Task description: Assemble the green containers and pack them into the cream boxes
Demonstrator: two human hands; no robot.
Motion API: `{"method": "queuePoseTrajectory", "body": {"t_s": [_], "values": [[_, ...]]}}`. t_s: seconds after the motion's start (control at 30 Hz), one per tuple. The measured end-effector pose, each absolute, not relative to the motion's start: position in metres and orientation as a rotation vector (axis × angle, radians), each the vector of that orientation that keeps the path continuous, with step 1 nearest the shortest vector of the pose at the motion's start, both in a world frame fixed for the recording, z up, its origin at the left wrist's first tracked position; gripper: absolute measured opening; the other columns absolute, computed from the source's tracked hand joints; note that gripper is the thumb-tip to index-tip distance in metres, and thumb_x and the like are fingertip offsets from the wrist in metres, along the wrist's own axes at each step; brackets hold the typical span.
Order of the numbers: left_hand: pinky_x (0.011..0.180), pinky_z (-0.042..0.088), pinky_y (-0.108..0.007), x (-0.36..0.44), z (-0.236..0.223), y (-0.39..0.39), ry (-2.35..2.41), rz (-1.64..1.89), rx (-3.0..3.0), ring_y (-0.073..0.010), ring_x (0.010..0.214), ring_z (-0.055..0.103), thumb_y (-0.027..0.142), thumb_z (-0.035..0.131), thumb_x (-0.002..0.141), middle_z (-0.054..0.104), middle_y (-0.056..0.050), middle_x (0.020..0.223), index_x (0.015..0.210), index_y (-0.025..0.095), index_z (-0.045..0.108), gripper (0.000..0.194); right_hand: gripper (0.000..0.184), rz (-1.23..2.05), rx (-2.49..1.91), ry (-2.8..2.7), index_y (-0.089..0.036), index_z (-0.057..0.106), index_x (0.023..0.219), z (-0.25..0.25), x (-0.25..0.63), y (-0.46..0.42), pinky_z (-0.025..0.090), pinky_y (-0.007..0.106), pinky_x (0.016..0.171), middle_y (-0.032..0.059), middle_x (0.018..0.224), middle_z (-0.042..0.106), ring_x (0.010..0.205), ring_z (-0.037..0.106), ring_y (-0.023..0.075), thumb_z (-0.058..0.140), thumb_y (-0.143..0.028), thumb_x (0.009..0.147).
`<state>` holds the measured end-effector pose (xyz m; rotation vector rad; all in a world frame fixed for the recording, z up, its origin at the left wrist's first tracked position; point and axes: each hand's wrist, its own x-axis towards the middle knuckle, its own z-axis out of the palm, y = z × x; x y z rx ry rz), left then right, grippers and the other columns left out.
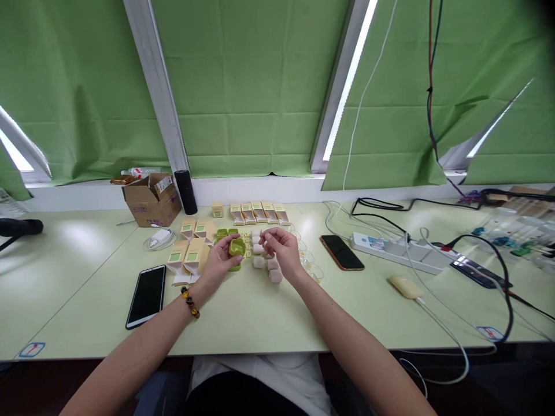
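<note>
I had the small green cup (237,247) in the left hand (215,265), its fingers closed around the sides, just above the table (281,326). The right hand (285,248) hung just beside it with thumb and fingers drawn narrow; at that size I could not tell whether they pinched anything. More green cups (222,233) sat just beyond and below the held one. Under and around the right hand I could see pale pinkish cylinders (259,262), and to their right some clear pieces (309,257), too faint for me to name. To the left of the cups stood cream boxes (197,254) with flaps open, and beyond the cylinders a row of similar boxes (259,212). Farther out, I had a white-edged phone (146,296) at left, a dark phone (342,252) at right, then a white power strip (396,253). A cardboard box (152,201) and a black cylinder (185,192) stood near the wall.
</note>
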<state>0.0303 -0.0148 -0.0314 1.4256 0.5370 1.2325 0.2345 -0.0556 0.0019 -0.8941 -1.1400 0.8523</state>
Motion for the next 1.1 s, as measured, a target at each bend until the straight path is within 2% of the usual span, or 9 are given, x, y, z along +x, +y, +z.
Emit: {"method": "queuePoseTrajectory", "body": {"t_s": [0.13, 0.23, 0.37, 0.47, 0.67, 0.83, 0.9, 0.97, 1.1], "values": [[0.086, 0.061, -0.038, 0.030, -0.033, -0.010, 0.567, 1.288, 1.388, -0.0228, 0.104, 0.072, 0.022, 0.093, 0.065, 0.075, -0.012, 0.115, 0.118, 0.019, 0.067, 0.060, 0.007, 0.283, -1.327, -1.565, -0.022, 0.073, 0.089, 0.004, 0.243, -0.057, 0.048, 0.034, 0.070, 0.0030, 0.081, 0.075, 0.073, 0.064, 0.0201, 0.068, -0.026, 0.087], [0.085, 0.061, -0.036, 0.030, -0.031, -0.011, 0.611, 1.356, 1.421, -0.0229, 0.106, 0.072, 0.019, 0.091, 0.064, 0.074, -0.012, 0.117, 0.115, 0.019, 0.064, 0.057, 0.013, -0.131, -1.585, -1.949, -0.022, 0.076, 0.095, 0.002, 0.239, -0.061, 0.046, 0.040, 0.084, 0.0077, 0.094, 0.078, 0.095, 0.065, 0.0274, 0.071, -0.019, 0.083], [0.085, 0.061, -0.036, 0.031, -0.027, -0.018, 0.655, 1.431, 1.531, -0.0232, 0.107, 0.071, 0.021, 0.086, 0.069, 0.073, -0.012, 0.119, 0.117, 0.019, 0.062, 0.053, 0.021, -0.315, -1.717, -2.193, -0.018, 0.079, 0.100, -0.006, 0.230, -0.062, 0.042, 0.043, 0.090, 0.0152, 0.106, 0.076, 0.107, 0.061, 0.0328, 0.077, -0.028, 0.081], [0.089, 0.061, -0.037, 0.032, -0.025, -0.024, 0.678, 1.466, 1.592, -0.0229, 0.108, 0.071, 0.020, 0.083, 0.073, 0.072, -0.011, 0.121, 0.118, 0.020, 0.062, 0.050, 0.019, -0.348, -1.785, -2.242, -0.016, 0.079, 0.097, -0.010, 0.226, -0.061, 0.040, 0.043, 0.091, 0.0173, 0.108, 0.075, 0.108, 0.059, 0.0332, 0.075, -0.025, 0.081], [0.099, 0.058, -0.040, 0.033, -0.026, -0.025, 0.692, 1.482, 1.624, -0.0240, 0.116, 0.069, 0.017, 0.080, 0.076, 0.071, -0.011, 0.123, 0.120, 0.022, 0.060, 0.049, 0.013, -0.310, -1.765, -2.264, -0.017, 0.078, 0.092, -0.011, 0.226, -0.059, 0.039, 0.042, 0.088, 0.0137, 0.104, 0.076, 0.105, 0.061, 0.0302, 0.072, -0.016, 0.080], [0.100, 0.057, -0.040, 0.032, -0.025, -0.025, 0.694, 1.486, 1.625, -0.0241, 0.115, 0.069, 0.019, 0.080, 0.077, 0.071, -0.011, 0.122, 0.120, 0.021, 0.060, 0.048, 0.023, -0.225, -1.609, -2.092, -0.020, 0.077, 0.104, -0.009, 0.231, -0.056, 0.042, 0.041, 0.090, 0.0108, 0.108, 0.075, 0.108, 0.062, 0.0290, 0.075, -0.014, 0.082], [0.100, 0.057, -0.040, 0.033, -0.024, -0.025, 0.693, 1.494, 1.612, -0.0240, 0.116, 0.069, 0.020, 0.081, 0.076, 0.071, -0.011, 0.123, 0.119, 0.021, 0.060, 0.048, 0.025, -0.059, -1.473, -1.940, -0.021, 0.076, 0.107, -0.008, 0.234, -0.053, 0.046, 0.041, 0.091, 0.0099, 0.112, 0.075, 0.108, 0.063, 0.0278, 0.077, -0.016, 0.083], [0.101, 0.057, -0.041, 0.033, -0.023, -0.026, 0.687, 1.516, 1.603, -0.0242, 0.117, 0.069, 0.020, 0.082, 0.077, 0.070, -0.011, 0.125, 0.119, 0.021, 0.060, 0.048, 0.025, 0.238, -1.246, -1.752, -0.021, 0.075, 0.110, -0.006, 0.236, -0.050, 0.050, 0.041, 0.089, 0.0092, 0.115, 0.075, 0.102, 0.066, 0.0253, 0.077, -0.025, 0.086], [0.101, 0.058, -0.040, 0.034, -0.025, -0.026, 0.682, 1.574, 1.609, -0.0245, 0.120, 0.068, 0.018, 0.081, 0.077, 0.069, -0.012, 0.128, 0.119, 0.021, 0.060, 0.047, 0.042, 0.861, -0.738, -1.403, -0.023, 0.072, 0.123, 0.001, 0.240, -0.050, 0.058, 0.040, 0.083, 0.0099, 0.115, 0.077, 0.093, 0.070, 0.0228, 0.074, -0.047, 0.088]]}}
